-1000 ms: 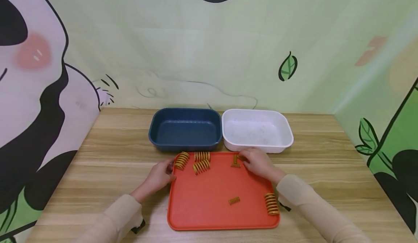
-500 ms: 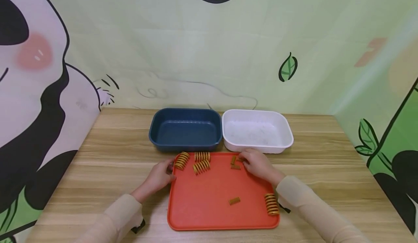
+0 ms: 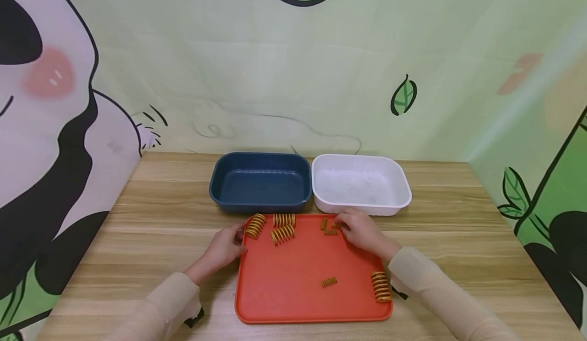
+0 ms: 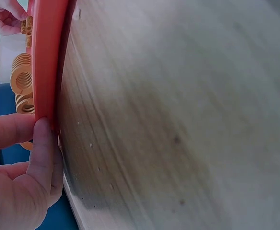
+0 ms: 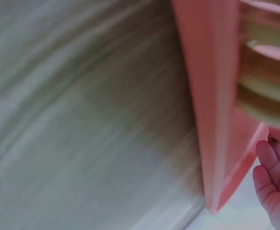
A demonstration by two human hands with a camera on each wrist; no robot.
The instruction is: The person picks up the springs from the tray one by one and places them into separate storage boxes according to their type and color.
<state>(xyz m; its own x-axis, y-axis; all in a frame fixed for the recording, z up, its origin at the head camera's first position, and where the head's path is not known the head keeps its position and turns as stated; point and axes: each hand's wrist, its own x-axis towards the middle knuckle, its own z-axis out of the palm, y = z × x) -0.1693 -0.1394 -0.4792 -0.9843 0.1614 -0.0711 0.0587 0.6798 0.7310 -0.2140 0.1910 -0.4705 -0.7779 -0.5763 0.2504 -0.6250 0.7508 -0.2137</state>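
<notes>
My left hand [image 3: 223, 247] pinches the left rim of a red tray [image 3: 293, 264], thumb and fingers on either side of the edge in the left wrist view. At the tray's far right corner my right hand [image 3: 363, 231] pinches a small coil spring [image 5: 273, 140], mostly covered by the fingers. Just left of those fingertips lie two more small springs, one upright in the head view [image 3: 323, 224] and one crosswise [image 3: 330, 232]. Another small spring [image 3: 328, 282] lies alone nearer the front.
Large gold springs lie at the tray's far left, one in the corner [image 3: 255, 226] and two beside it [image 3: 283, 234]. A further large spring [image 3: 381, 286] lies by the right rim. Behind the tray stand a dark blue bin [image 3: 260, 206] and a white bin [image 3: 362, 207].
One small spring near my right fingertips has shifted left and now stands apart from the crosswise one. My right hand has barely moved; the left hand keeps its place on the rim.
</notes>
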